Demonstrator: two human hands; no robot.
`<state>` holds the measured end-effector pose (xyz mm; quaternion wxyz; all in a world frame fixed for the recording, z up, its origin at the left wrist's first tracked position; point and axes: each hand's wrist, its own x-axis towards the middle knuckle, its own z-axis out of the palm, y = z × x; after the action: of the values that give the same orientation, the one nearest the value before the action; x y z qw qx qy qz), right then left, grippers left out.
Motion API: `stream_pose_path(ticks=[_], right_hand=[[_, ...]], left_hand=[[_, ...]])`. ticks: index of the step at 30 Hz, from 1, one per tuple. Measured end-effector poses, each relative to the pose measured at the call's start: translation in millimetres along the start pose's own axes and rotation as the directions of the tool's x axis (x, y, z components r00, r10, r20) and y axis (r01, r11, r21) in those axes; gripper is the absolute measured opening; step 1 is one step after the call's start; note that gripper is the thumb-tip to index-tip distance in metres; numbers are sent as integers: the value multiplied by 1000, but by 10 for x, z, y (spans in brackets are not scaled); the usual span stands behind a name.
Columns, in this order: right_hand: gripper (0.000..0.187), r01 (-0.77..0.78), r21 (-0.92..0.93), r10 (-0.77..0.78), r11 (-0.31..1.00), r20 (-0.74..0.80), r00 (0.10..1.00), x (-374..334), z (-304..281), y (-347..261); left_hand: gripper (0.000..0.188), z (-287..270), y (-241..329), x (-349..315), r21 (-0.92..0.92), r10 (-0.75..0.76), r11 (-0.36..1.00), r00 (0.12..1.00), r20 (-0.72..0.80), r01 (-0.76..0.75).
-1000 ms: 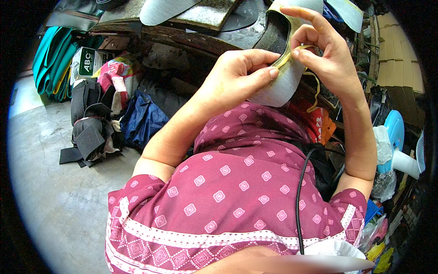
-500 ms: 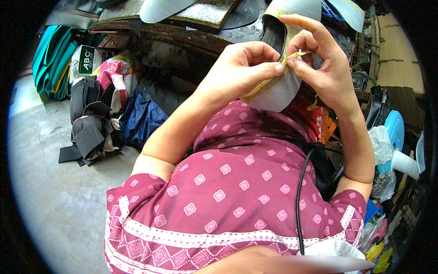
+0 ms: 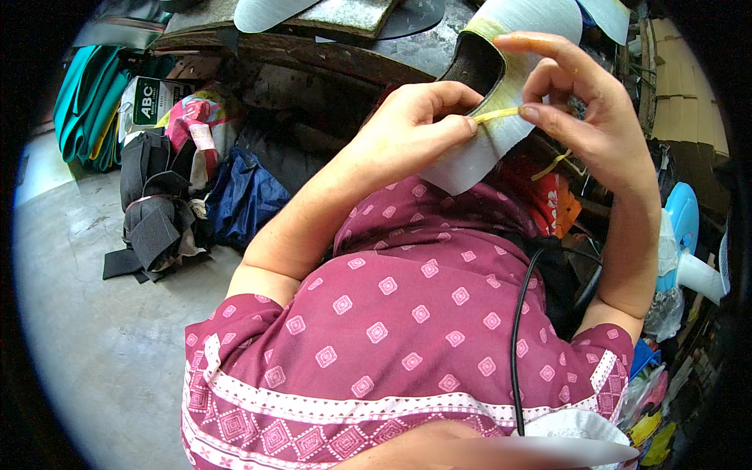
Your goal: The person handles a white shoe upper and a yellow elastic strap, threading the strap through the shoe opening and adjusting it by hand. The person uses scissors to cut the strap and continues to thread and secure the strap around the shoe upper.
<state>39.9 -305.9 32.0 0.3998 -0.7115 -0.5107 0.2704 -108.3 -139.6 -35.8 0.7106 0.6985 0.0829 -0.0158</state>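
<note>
A curved grey piece (image 3: 468, 163), which looks like a shoe upper with a black lining and yellowish smears along its edge, is at the upper middle. My left hand (image 3: 419, 121) is closed on its inner edge, thumb on top and fingers behind. A narrow yellow strip (image 3: 498, 115) runs taut from my left thumb to my right hand (image 3: 583, 106). My right thumb and index finger pinch the strip's end, while other fingers are raised close to the piece's upper part. A loose yellow tail (image 3: 550, 166) dangles below my right hand.
A worn workbench (image 3: 313, 59) ahead bears flat grey cut pieces (image 3: 270, 11). Black fabric scraps (image 3: 157, 227), a blue bag (image 3: 244, 196) and folded green material (image 3: 88, 110) are on the left. A blue and white fan (image 3: 683, 219) stands on the right. A black cable (image 3: 518, 337) hangs over my shirt.
My right hand has moved right, away from the left, drawing the yellow strip out straight between them. The grey piece has shifted slightly to the right and spread wider.
</note>
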Motion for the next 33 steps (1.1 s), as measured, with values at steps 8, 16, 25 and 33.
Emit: stream_pose_path(ticks=[8,16,25,33], right_hand=[[60,129,-202,-150,971,-96,984,73,34,148],[61,150,-214,-177,965,-112,978,90,97,176],[59,269,-375,-323,887,-88,942,90,-3,107],[60,296,-532,-348,793,4,938,119,-54,75]], left_hand=[[47,31,66,-36,-197,-46,979,997,62,57],[44,41,39,15,-241,13,971,999,30,-5],[36,81,-13,41,-107,13,994,997,-70,-21],[29,72,5,33,-83,-13,997,998,-66,7]])
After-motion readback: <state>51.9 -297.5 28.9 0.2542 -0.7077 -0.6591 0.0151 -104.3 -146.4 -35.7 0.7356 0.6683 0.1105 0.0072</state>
